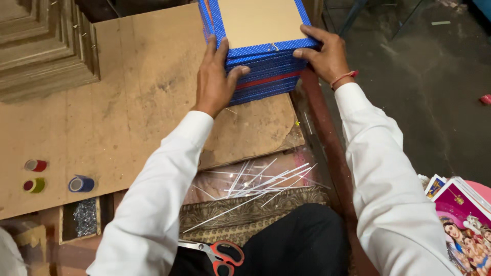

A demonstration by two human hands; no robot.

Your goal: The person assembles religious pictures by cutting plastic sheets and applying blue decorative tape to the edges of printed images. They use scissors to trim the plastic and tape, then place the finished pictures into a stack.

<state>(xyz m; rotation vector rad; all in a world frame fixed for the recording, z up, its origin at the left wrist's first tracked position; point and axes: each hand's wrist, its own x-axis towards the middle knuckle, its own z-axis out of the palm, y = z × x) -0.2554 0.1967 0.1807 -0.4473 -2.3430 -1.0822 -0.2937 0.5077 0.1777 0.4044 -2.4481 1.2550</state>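
On the brown board table [128, 102], far edge: stack of blue dotted frames [266, 71], backs up, one red-edged frame within. Left hand [215, 76] clasps the stack's near-left side, fingers spread on top, thumb against the edges. Right hand [325, 56] grips the right corner likewise. Nearer: tape rolls [56, 179], thin white strips [261, 181], red-handled scissors [220, 253].
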